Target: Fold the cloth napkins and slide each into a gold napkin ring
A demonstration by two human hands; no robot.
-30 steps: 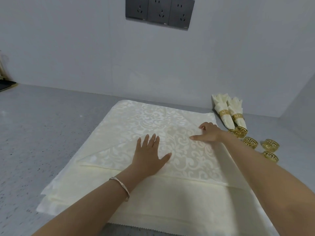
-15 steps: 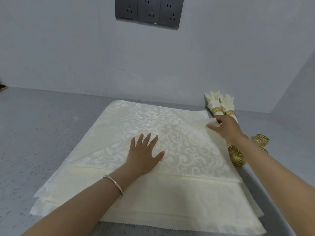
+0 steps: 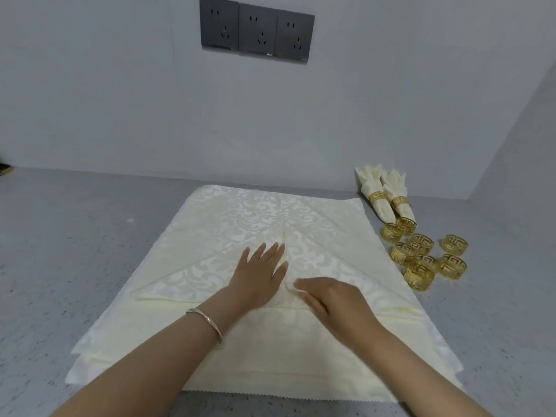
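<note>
Grey counter [image 3: 60,251] carries the top napkin [image 3: 325,251] – left hand [image 3: 258,281] flat, pressing one flap, right hand [image 3: 331,299] at the other's corner, pinch unclear; best meet edges centrally, then crease

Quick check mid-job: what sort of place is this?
Likely an indoor table-setting prep counter: a speckled grey countertop against a plain wall with a triple socket panel, stacked cream napkins, and loose gold napkin rings.
</note>
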